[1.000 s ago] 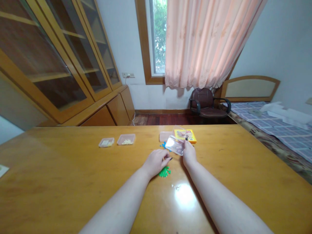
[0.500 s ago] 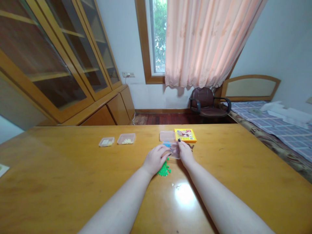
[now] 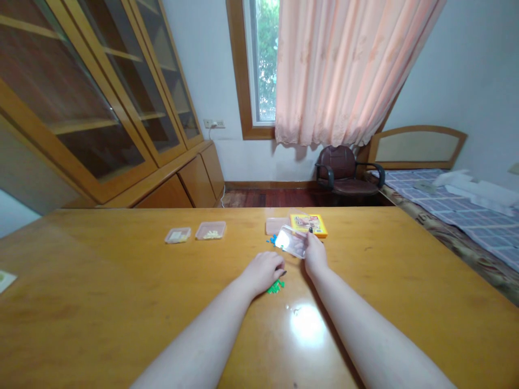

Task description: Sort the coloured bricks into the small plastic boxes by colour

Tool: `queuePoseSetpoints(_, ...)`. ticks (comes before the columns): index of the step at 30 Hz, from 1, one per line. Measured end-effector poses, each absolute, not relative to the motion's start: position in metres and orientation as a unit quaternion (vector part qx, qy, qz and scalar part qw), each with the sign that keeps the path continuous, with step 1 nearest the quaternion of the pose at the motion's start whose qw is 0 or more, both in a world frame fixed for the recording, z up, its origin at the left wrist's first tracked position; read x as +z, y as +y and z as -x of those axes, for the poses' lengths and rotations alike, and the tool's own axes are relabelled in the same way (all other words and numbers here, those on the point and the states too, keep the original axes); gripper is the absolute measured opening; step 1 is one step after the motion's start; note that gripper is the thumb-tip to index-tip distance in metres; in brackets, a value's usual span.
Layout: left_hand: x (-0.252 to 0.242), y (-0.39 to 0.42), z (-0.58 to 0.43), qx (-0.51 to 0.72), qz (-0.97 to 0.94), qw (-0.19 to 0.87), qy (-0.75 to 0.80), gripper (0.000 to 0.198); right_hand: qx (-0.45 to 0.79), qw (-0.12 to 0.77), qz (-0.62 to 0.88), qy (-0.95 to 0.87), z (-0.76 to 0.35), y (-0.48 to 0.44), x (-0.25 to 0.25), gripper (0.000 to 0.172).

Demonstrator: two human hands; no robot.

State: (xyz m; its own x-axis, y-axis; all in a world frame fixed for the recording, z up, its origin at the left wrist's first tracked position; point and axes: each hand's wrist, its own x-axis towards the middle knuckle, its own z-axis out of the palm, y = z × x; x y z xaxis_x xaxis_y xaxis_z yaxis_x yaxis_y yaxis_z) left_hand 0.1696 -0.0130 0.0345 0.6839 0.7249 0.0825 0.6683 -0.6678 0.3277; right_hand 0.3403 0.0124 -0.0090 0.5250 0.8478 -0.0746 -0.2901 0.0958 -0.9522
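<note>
My right hand (image 3: 315, 255) grips a small clear plastic box (image 3: 291, 241), tilted up just above the wooden table (image 3: 121, 292). My left hand (image 3: 263, 271) rests knuckles-up over a pile of small green pieces (image 3: 275, 286), its fingers curled down onto them; whether it holds any is hidden. A few small blue pieces (image 3: 273, 239) lie beside the clear box. Behind it sit another clear box (image 3: 275, 225) and a yellow packet (image 3: 308, 224).
Two small clear boxes with pale contents (image 3: 177, 235) (image 3: 210, 230) stand to the left on the table. A paper corner (image 3: 5, 279) lies at the left edge. Beyond the table are glass-fronted cabinets (image 3: 101, 97), a dark chair (image 3: 344, 172) and a bed (image 3: 458, 210).
Half a second ago both hands met at the clear box; now my left hand has drawn back onto the green pieces and my right hand has lifted and tilted the box.
</note>
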Motion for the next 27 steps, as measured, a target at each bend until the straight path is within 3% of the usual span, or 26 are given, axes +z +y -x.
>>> queuePoseSetpoints(9, 0.040, -0.017, -0.170, 0.131, -0.871, 0.107, 0.461, 0.020, 0.395, 0.682, 0.539, -0.296, -0.340, 0.012, -0.011, 0.038)
queuePoseSetpoints(16, 0.032, -0.009, -0.170, 0.117, -0.865, 0.136, 0.468, 0.006, 0.382, 0.680, 0.548, -0.302, -0.342, 0.013, -0.014, 0.041)
queuePoseSetpoints(27, 0.028, -0.006, -0.170, 0.088, -0.879, 0.086, 0.460, 0.015, 0.369, 0.673, 0.557, -0.315, -0.342, 0.012, -0.011, 0.042)
